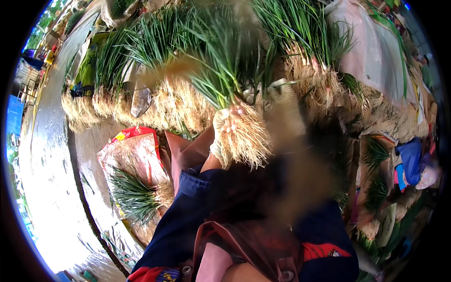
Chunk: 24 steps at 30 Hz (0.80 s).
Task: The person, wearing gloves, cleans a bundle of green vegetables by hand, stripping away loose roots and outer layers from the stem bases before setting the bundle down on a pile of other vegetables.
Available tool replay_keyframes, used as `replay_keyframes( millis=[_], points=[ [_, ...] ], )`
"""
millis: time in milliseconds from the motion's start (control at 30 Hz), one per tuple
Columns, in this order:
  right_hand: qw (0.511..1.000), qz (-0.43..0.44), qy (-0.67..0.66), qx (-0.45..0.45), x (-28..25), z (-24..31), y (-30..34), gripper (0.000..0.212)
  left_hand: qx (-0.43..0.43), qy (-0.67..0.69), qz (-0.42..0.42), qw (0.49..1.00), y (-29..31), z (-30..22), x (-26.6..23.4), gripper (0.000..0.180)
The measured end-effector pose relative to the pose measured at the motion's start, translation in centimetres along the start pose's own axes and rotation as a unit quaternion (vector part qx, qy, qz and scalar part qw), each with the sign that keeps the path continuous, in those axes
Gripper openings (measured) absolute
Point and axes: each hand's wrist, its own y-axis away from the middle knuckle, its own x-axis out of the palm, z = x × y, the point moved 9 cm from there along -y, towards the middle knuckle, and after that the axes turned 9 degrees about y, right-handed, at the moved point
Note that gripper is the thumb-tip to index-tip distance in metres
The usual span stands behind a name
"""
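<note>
A bunch of spring onions [244,134], with green leaves, pinkish-white bulbs and long pale roots, is held up in front of me. My left hand [220,141], in a pale glove, is closed around its left side near the bulbs. On the other side, my right hand [285,101], also in a pale glove, has its fingers curled in at the stems. A brown blur covers part of that hand and its forearm. Dark blue sleeves cover my arms.
Rows of spring onions [181,101] lie beyond my hands, roots toward me. More leafy bunches [307,66] stand at the far right beside a whitish sack [371,51]. A red-and-clear plastic bag [136,150] and a small bunch [141,195] lie at left, beside wet concrete [51,164].
</note>
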Motion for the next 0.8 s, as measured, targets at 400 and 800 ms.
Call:
replay_keyframes(
  millis=[400, 800],
  points=[
    [0.962, -0.041, 0.198, -0.183, -1.1, 8.9, 2.4, 0.016, -0.001, -0.118, -0.109, 0.987, 0.2, -0.6, -4.6, 0.044],
    [0.933, 0.216, 0.269, -0.107, -1.8, 4.9, -1.6, 0.022, -0.071, -0.087, -0.028, 0.993, 0.6, 2.0, -1.2, 0.031]
  ],
)
